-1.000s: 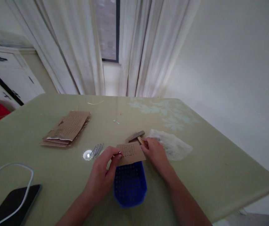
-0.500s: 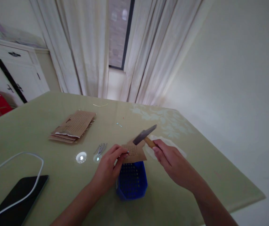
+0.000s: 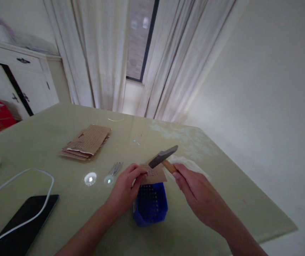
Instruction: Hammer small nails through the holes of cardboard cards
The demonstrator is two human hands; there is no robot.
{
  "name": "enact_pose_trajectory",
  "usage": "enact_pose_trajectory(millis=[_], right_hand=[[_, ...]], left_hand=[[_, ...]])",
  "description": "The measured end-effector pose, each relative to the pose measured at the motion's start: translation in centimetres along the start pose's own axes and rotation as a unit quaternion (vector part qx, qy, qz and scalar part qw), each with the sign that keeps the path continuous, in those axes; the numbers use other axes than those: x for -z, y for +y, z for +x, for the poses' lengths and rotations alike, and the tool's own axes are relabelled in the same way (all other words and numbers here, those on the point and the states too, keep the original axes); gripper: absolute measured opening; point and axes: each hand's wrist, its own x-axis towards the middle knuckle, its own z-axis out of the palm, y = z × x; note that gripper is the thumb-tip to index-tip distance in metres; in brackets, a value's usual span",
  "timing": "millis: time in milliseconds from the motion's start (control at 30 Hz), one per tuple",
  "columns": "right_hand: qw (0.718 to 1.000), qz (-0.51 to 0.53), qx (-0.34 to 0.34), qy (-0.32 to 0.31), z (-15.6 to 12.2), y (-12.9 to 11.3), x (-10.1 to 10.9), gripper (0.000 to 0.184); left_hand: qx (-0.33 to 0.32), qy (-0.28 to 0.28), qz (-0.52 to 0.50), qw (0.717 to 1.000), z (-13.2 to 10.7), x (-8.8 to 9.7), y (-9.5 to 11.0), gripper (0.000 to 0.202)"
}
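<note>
Tabletop (image 3: 75, 190) — right hand (image 3: 193, 185) round hammer (image 3: 165, 156)

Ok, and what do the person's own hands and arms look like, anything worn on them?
Both the left hand and the right hand are ungloved. The left forearm and right forearm are bare as far as the picture shows, with no sleeve, watch or bracelet in sight. Some fingers are hidden, so rings can't be ruled out.

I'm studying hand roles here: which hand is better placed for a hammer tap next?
Probably the right hand: it holds the hammer by its handle, close to the cardboard; the left hand pinches at the cardboard's edge.
</note>
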Motion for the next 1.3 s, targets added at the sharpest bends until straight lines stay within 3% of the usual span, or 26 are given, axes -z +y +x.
enact_pose_trajectory(millis=[200,367,500,700,900,1133,1300], right_hand=[[0.998,-0.040,0.034,-0.018,-0.3,0.5,-0.5,0.041],[0.999,-0.032,0.022,0.023,-0.4,0.7,-1.0,0.038],[0.999,-0.021,0.027,-0.015,-0.4,0.8,-1.2,0.038],[1.000,-0.005,0.008,0.030,-0.8,1.3,-1.3,0.038],[0.998,-0.020,0.040,-0.054,-0.9,1.4,-2.4,0.034],[0.999,-0.012,0.027,0.028,-0.1,0.8,-0.8,0.038],[0.996,-0.050,0.056,-0.048,0.8,1.0,-0.7,0.037]], left_hand=[[-0.003,-0.017,0.007,1.000,0.1,0.2,-0.2,0.020],[0.004,-0.018,0.005,1.000,0.2,0.5,-0.1,0.018],[0.021,-0.039,0.002,0.999,0.2,1.0,0.0,0.019],[0.024,-0.038,0.010,0.999,0.0,1.5,-0.6,0.022],[0.012,-0.046,0.017,0.999,0.1,1.7,-0.7,0.028],[0.014,-0.034,0.003,0.999,-0.1,1.5,-1.0,0.032],[0.032,-0.046,-0.023,0.998,-0.1,1.5,-0.8,0.039]])
